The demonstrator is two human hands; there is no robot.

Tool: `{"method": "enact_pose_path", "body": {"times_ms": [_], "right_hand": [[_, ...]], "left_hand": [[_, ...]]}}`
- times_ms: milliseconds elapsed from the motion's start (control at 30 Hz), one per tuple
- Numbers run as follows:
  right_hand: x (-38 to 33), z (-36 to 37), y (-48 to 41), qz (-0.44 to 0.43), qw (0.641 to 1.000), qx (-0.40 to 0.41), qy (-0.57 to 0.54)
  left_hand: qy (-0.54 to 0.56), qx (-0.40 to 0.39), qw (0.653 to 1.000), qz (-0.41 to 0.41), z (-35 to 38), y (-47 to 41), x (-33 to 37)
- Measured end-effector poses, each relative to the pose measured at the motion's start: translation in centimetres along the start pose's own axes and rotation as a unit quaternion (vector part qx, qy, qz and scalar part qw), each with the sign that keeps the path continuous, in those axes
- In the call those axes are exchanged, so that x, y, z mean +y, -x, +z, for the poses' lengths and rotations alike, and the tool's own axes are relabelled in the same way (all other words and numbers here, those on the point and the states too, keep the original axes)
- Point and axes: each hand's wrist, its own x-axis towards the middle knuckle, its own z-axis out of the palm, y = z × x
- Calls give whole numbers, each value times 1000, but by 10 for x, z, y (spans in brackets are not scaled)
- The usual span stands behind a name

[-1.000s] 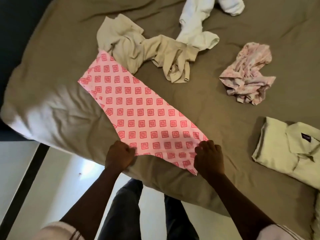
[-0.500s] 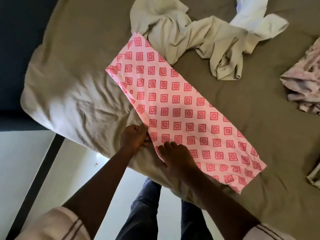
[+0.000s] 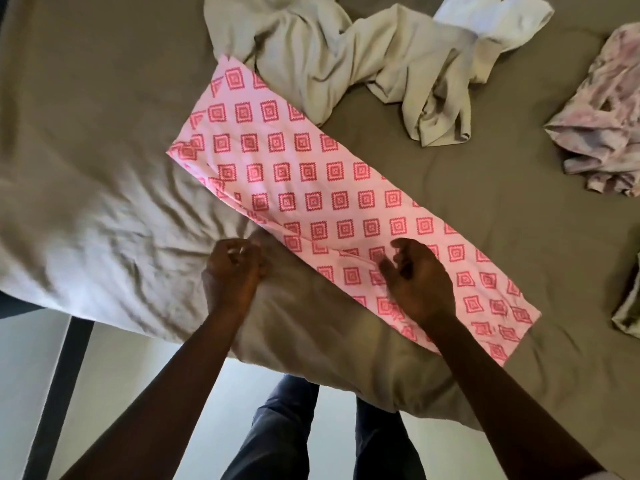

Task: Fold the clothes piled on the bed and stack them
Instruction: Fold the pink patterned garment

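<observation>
A pink cloth [image 3: 311, 188] with red square motifs lies flat as a long strip, running diagonally across the bed [image 3: 485, 209]. My left hand [image 3: 235, 271] is curled tight at the strip's near long edge and seems to pinch that edge. My right hand [image 3: 415, 282] sits on the strip further right, its thumb and fingers curled onto a small raised ridge of the fabric. A crumpled beige garment [image 3: 346, 64] overlaps the strip's far end. Beyond it lies a white garment [image 3: 495, 19].
A crumpled pink-and-white floral garment [image 3: 606, 126] lies at the right. A corner of a folded pale green shirt [image 3: 628, 306] shows at the right edge. The bed's near edge falls to a pale floor [image 3: 104, 375], where my legs stand.
Both hands have left the strip's near short end and moved along its near long edge. My right hand went from lying flat to curling onto the fabric, raising a small ridge.
</observation>
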Motion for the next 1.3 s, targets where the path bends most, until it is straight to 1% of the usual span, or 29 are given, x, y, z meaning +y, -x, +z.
{"method": "enact_pose_path", "body": {"times_ms": [33,100,133,200,300,367,400,467,500,533,600,633,700,767,833,900,967,1000,1033,1100,1167,1200,1233,1300], "right_hand": [[-3,5,2,-37,999,2,35],[-3,18,4,-107,988,-1,107],[-4,23,2,-117,985,3,128],[-4,32,-1,-98,986,30,133],[-8,47,3,-78,986,77,124],[-10,54,7,-64,988,101,101],[-10,55,9,-54,989,107,90],[-12,57,7,-38,989,116,79],[-13,58,6,-32,989,121,74],[-15,59,4,-24,990,127,65],[-18,59,1,23,989,146,26],[-19,60,-1,55,986,156,1],[-22,62,-3,97,980,171,-20],[-25,65,-3,97,979,178,-4],[-30,68,1,92,979,182,12],[-31,69,2,96,978,185,13],[-30,70,3,92,978,186,17],[-29,71,3,86,979,185,21],[-28,70,2,82,979,183,22],[-26,71,2,75,980,183,19],[-24,72,2,66,981,182,18],[-23,72,2,60,981,184,17],[-22,72,4,53,981,188,19],[-24,71,8,42,978,202,24]], "left_hand": [[6,36,999,16,-2,-9,5],[55,73,996,21,-2,-28,21],[85,87,992,16,-1,-41,32],[140,100,985,-7,-2,-75,51],[244,72,966,-42,-7,-118,71],[284,61,955,-69,-11,-134,90],[275,50,957,-76,-13,-143,98],[227,-17,970,-88,-21,-156,112],[189,-49,976,-93,-25,-159,118],[145,-66,983,-94,-29,-160,123],[68,-40,994,-81,-35,-166,131],[64,-21,995,-74,-38,-167,136],[102,-15,992,-74,-40,-168,143],[148,-4,985,-86,-41,-166,144],[150,4,986,-79,-37,-162,147],[97,9,994,-40,-32,-161,150],[7,2,1000,-3,-35,-176,149],[-28,-11,1000,3,-37,-187,147],[-35,-32,999,0,-39,-195,146],[-11,-77,997,-20,-40,-186,155],[-3,-115,993,-15,-36,-164,164],[-2,-138,990,7,-32,-148,167],[-4,-153,987,46,-28,-130,170],[-27,-172,972,159,-16,-90,172]]}}
